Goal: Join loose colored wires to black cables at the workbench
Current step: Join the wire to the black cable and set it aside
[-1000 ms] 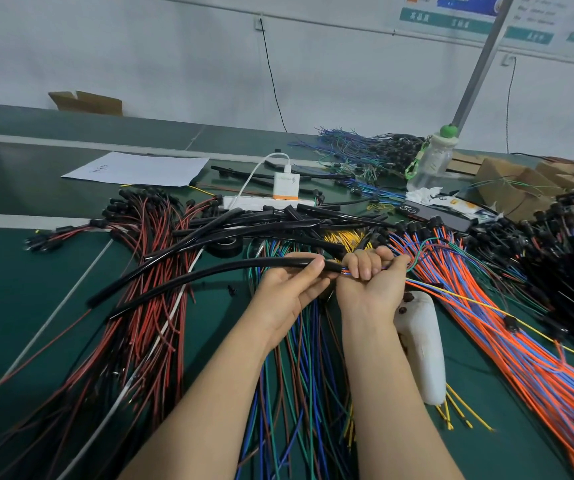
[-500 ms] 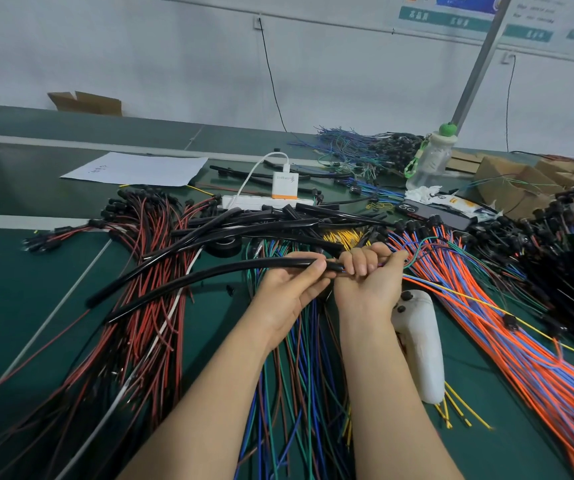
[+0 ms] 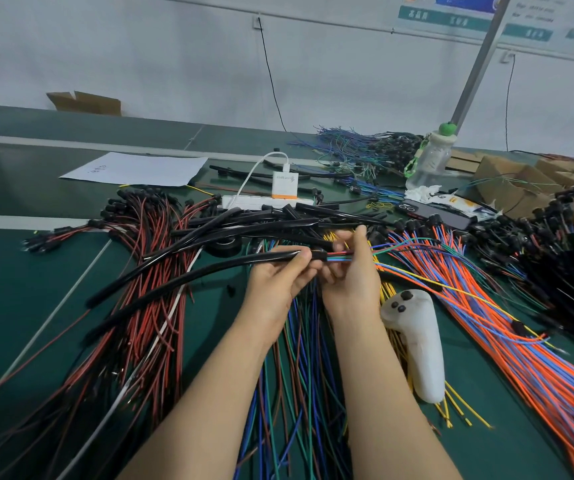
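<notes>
a green worktop (image 3: 19,289) spreads under everything. to the right of my fingers a broad sheaf of orange and blue wires (image 3: 521,341) fans toward me. left of my fingers lies a long bundle of red and black wires (image 3: 147,306). directly below my fingers, under my wrists, run loose blue, green and brown wires (image 3: 299,375). just beyond my fingers sits a heap of black cables (image 3: 271,225). a white sheet of paper (image 3: 140,169) lies far beyond and to the left.

my left hand (image 3: 278,282) grips the end of one black cable (image 3: 230,265), which curves away to the left. my right hand (image 3: 351,271), thumb raised, is curled around a few colored wires (image 3: 339,257), red, blue and green, that meet the cable's end in the small gap between my two hands.

a white handheld controller (image 3: 417,344) rests just right of my right wrist. a clear bottle (image 3: 429,161) with a green cap stands well beyond, to the right. a white and orange charger (image 3: 284,185) sits beyond my fingers. a roll of black tape (image 3: 225,245) lies just left of my left fingers.
</notes>
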Motion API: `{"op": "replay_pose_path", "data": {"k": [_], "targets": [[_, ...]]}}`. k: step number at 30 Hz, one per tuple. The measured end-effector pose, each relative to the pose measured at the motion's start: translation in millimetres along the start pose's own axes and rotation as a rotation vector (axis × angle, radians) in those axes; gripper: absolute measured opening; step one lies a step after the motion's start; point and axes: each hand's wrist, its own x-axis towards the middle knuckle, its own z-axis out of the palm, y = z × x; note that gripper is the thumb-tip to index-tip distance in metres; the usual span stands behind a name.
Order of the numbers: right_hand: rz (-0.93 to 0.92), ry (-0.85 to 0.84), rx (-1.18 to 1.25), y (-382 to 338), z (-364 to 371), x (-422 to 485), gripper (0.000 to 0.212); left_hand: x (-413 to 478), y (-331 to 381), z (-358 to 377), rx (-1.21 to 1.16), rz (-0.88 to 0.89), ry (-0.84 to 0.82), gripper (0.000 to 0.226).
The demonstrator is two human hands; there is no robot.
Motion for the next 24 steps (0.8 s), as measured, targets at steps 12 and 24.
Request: {"op": "replay_pose_path", "data": {"k": [12, 24], "targets": [[-0.134, 0.106, -0.011, -1.5, -8.6, 8.3, 0.043, 0.7, 0.9, -3.2, 0.001, 0.002, 0.012, 0.01], [0.036, -0.019, 0.396, -21.3, -24.0, 9.3, 0.045, 4.9, 15.1, -13.6, -0.283, -0.034, 0.254, 0.008]]}}
